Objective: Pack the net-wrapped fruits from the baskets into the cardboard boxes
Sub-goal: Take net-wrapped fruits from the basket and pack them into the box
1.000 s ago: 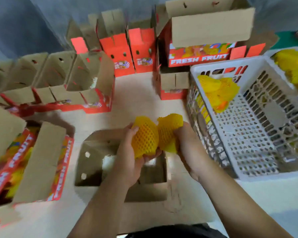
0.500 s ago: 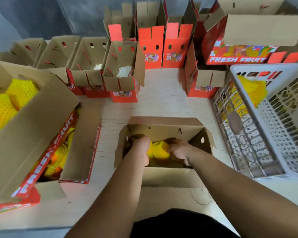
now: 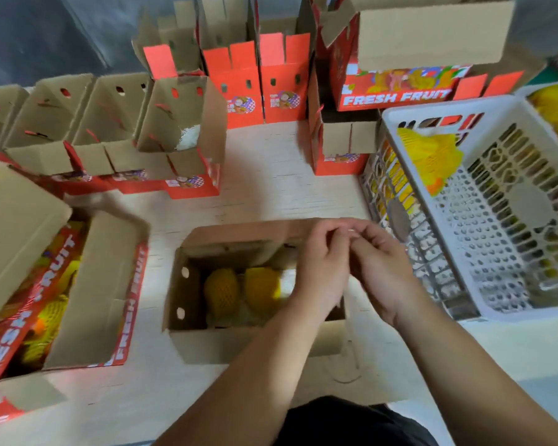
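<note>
Near the table's front edge, an open brown cardboard box (image 3: 187, 294) holds two oval fruits (image 3: 221, 292) in yellow foam netting. Above its right side the left hand (image 3: 322, 268) and right hand (image 3: 379, 265) touch, fingers loosely curled, grasping nothing visible. Right, a white perforated plastic basket (image 3: 496, 252) holds yellow netting.

Fruit-packing workshop: printed fruit boxes (image 3: 397, 91) and plastic basket (image 3: 496, 220).

A single head-worn wide-angle view is given, aimed steeply forward and down from the near edge of the pale wooden desk (image 3: 271, 188) (edges bowed by the lens), close above it.
</note>
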### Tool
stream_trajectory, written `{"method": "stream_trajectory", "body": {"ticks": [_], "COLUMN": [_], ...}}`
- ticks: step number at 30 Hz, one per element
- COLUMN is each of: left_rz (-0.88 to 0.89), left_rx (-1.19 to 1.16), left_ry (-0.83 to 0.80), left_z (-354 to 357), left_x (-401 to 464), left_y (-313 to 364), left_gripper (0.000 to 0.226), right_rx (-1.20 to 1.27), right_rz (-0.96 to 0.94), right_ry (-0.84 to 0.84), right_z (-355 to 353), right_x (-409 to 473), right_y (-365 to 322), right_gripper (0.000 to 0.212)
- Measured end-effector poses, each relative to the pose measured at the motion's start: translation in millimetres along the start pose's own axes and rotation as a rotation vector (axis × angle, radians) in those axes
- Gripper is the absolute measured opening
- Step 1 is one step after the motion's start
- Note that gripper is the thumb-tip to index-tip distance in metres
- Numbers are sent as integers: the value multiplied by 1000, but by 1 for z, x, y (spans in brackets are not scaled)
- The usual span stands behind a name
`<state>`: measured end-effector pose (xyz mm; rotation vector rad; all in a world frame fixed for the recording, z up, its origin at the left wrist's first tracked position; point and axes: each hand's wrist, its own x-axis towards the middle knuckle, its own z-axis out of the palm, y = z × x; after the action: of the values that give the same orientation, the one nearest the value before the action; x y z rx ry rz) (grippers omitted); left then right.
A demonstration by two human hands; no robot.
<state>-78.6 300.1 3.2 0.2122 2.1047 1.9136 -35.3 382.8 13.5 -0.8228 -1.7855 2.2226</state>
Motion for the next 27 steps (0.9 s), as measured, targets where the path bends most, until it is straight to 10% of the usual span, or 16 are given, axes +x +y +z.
{"method": "stream_trajectory", "body": {"ticks": [6,13,19,23,27], "left_rz": [162,638,427,297,210], "left_rx": [269,1218,1788,1950,2016], "left_ry": [-242,-242,-478,-579,-559], "left_z": [133,203,224,232,236], "left_x": [33,125,148,153,152], "left_y": [18,25,27,33,31], "left_gripper": [18,18,24,34,32], "right_rx": [-37,-27,-635,-1029,-1290], "right_rz": [-62,62,-102,-173,-291], "right_ry": [186,96,239,28,25], "right_z": [-129,-216,-253,-243,-250], "right_x": [33,126,246,302,329], "right_y": [-34,-40,-38,-39,-35], "right_gripper": [27,20,61,97,90]}}
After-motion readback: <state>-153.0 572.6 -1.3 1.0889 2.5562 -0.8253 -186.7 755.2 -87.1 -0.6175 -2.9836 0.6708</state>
